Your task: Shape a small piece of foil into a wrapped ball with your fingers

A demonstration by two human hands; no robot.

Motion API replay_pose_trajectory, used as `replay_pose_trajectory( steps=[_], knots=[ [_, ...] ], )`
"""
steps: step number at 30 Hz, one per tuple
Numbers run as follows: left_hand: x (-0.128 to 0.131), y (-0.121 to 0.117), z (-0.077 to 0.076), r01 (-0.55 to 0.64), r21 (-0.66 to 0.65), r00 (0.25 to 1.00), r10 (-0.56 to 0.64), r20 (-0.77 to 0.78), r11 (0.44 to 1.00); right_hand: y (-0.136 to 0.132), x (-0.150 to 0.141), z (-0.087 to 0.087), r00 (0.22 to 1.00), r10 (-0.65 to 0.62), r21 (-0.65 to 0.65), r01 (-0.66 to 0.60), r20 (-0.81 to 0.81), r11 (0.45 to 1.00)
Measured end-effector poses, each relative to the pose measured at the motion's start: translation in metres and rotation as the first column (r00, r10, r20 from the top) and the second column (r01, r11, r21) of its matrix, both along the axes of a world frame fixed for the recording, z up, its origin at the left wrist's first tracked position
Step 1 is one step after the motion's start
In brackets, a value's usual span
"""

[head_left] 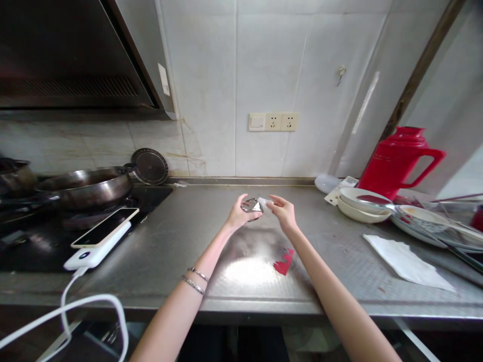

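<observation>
Above the middle of the steel counter (181, 241), my left hand (240, 212) grips a small shiny round object (249, 204) between thumb and fingers. It has a silvery rim and a pale triangular patch; its exact kind is too small to tell. Close on its right, my right hand (283, 211) pinches a small white piece (263, 202), perhaps tissue, against or just beside the round object. Whether the two touch is unclear. Below the hands, a torn red scrap (284, 262) lies flat on the counter.
At left, a steel pan (90, 186) sits on the black stove (158, 196), with a phone (105, 228) on a white power bank (100, 251) and its cable. At right are a red thermos (394, 163), stacked bowls (362, 211), plates and a white napkin (407, 262).
</observation>
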State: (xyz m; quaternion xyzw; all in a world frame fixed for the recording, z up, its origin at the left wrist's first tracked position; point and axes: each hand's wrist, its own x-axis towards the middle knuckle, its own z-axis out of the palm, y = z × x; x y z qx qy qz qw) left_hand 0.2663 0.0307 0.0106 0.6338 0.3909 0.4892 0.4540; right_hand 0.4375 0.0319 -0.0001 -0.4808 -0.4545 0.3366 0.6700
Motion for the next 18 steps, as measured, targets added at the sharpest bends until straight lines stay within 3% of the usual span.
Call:
replay_pose_trajectory(
  steps=[4,8,18],
  knots=[
    [0.004,0.004,-0.009,-0.028,0.135,0.999,0.032,-0.025,0.99,-0.002,-0.009,-0.002,0.98,0.066,-0.047,-0.076,-0.188,0.996],
    [0.004,0.007,-0.013,-0.044,0.19,0.995,0.06,-0.077,0.981,0.001,-0.02,-0.005,0.91,0.212,0.05,-0.208,-0.357,0.977],
    [0.004,0.013,-0.022,-0.012,0.188,1.0,0.012,0.0,0.982,0.019,-0.032,-0.005,0.866,0.223,-0.001,-0.25,-0.448,0.968]
  ],
)
